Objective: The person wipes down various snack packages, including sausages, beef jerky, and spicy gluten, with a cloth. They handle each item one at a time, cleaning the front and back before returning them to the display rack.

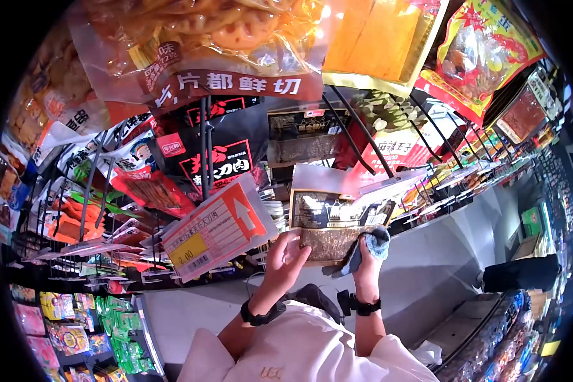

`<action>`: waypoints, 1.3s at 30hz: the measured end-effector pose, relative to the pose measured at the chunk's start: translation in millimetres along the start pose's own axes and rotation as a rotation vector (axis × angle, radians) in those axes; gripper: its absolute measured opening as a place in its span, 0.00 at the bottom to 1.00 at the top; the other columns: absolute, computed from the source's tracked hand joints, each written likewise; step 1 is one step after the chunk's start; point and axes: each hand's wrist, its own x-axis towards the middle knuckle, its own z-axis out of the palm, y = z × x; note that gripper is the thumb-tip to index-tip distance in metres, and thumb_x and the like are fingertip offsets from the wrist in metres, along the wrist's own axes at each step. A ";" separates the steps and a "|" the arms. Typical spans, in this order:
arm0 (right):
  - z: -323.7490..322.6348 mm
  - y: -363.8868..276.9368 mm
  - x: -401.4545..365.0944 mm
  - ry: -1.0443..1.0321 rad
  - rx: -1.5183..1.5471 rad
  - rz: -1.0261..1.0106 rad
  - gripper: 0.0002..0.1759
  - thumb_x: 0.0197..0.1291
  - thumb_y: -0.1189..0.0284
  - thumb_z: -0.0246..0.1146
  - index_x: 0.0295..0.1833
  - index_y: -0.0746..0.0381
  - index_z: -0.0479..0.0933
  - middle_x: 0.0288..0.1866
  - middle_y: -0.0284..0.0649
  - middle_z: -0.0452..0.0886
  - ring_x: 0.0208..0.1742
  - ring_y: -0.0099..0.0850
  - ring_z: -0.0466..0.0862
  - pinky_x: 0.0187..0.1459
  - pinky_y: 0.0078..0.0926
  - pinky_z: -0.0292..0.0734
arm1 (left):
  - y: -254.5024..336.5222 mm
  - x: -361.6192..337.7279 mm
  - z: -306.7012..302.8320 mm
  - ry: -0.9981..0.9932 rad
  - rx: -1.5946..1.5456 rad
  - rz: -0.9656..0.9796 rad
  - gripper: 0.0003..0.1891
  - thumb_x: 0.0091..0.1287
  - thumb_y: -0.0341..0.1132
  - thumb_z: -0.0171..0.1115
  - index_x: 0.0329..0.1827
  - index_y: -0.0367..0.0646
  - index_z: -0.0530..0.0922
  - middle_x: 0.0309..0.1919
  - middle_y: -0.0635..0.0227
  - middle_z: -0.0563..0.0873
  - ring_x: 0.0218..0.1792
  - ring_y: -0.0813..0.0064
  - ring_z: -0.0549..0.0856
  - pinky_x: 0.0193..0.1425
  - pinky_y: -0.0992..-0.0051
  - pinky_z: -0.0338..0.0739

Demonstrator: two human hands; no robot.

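In the head view, a snack bag (321, 239) with a black-and-gold label and a clear lower window hangs in front of me, roughly upright. My left hand (288, 260) is closed on its lower left edge. A blue-grey cloth (377, 240) is bunched in my right hand (367, 266), which presses it against the bag's lower right side. Part of the cloth droops below the bag's corner. Behind, a similar dark bag (309, 134) hangs on the rack. Just left of my left hand is a red-and-white price tag (216, 229).
Metal hooks (205, 149) with hanging snack packs stick out toward me. Large packs (235, 57) hang overhead, and a yellow-edged pack (379, 41) is at upper right. Green packets (124, 334) fill a lower left rack. At lower right stands a bin of wrapped goods (496, 344).
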 end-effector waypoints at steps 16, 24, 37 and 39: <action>-12.6 -10.5 -5.8 0.013 0.062 -0.019 0.21 0.60 0.78 0.60 0.58 0.58 0.67 0.51 0.35 0.74 0.52 0.29 0.76 0.57 0.31 0.72 | 96.8 66.2 -0.4 -0.196 0.061 0.172 0.10 0.68 0.28 0.55 0.49 0.34 0.77 0.40 0.68 0.83 0.41 0.81 0.80 0.47 0.80 0.73; -19.2 -7.9 4.4 0.116 0.196 -0.017 0.23 0.54 0.84 0.63 0.56 0.61 0.70 0.49 0.34 0.77 0.48 0.27 0.77 0.55 0.26 0.71 | 95.6 101.8 27.0 -0.158 0.130 0.394 0.08 0.66 0.32 0.61 0.36 0.34 0.82 0.15 0.74 0.73 0.17 0.86 0.67 0.22 0.79 0.59; -9.2 -17.3 8.6 0.032 -0.088 -0.079 0.18 0.59 0.78 0.62 0.55 0.62 0.71 0.48 0.34 0.76 0.49 0.25 0.75 0.56 0.25 0.69 | 80.4 106.6 22.5 -0.030 0.065 0.437 0.12 0.68 0.35 0.59 0.32 0.35 0.83 0.13 0.76 0.73 0.16 0.88 0.64 0.21 0.81 0.53; 3.5 -23.2 13.4 0.022 -0.017 -0.043 0.18 0.58 0.78 0.63 0.55 0.60 0.71 0.47 0.32 0.77 0.47 0.23 0.76 0.53 0.23 0.71 | 81.5 111.0 19.9 -0.046 0.117 0.417 0.11 0.68 0.35 0.59 0.32 0.36 0.83 0.13 0.78 0.71 0.16 0.89 0.64 0.21 0.81 0.53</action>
